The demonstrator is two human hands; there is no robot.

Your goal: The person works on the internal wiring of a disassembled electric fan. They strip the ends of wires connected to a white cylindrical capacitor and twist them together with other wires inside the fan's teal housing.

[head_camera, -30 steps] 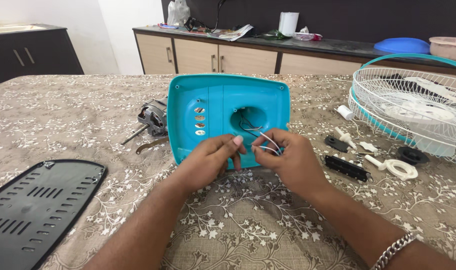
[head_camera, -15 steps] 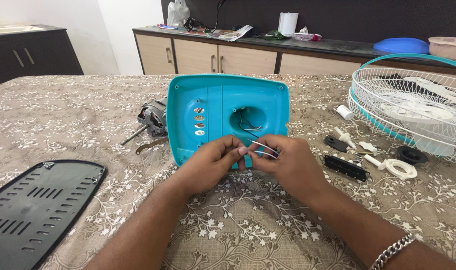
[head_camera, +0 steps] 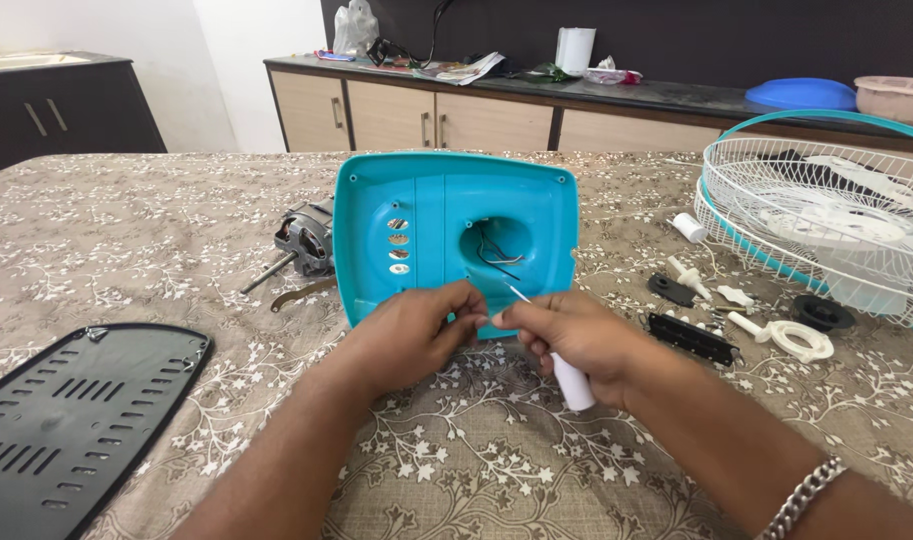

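Note:
A teal plastic fan housing (head_camera: 456, 225) stands tilted on the table, its round opening (head_camera: 496, 248) showing thin dark wires. My right hand (head_camera: 581, 340) is closed around a small white cylinder (head_camera: 574, 384). A thin pale wire (head_camera: 517, 294) runs from that hand's fingertips up toward the opening. My left hand (head_camera: 411, 335) is in front of the housing's lower edge. Its thumb and fingers are pinched together at the wire's end and touch my right fingertips.
A bare fan motor (head_camera: 304, 243) lies left of the housing, and a black vented plate (head_camera: 66, 420) sits at the near left. On the right are a white wire fan grille (head_camera: 826, 215), a black strip (head_camera: 692, 338), a white ring part (head_camera: 791, 338) and a black cap (head_camera: 821, 312). Cabinets line the back.
Both hands have drawn back slightly from the opening toward me. The white cylinder now shows in my right hand, and the wire is pulled out straighter.

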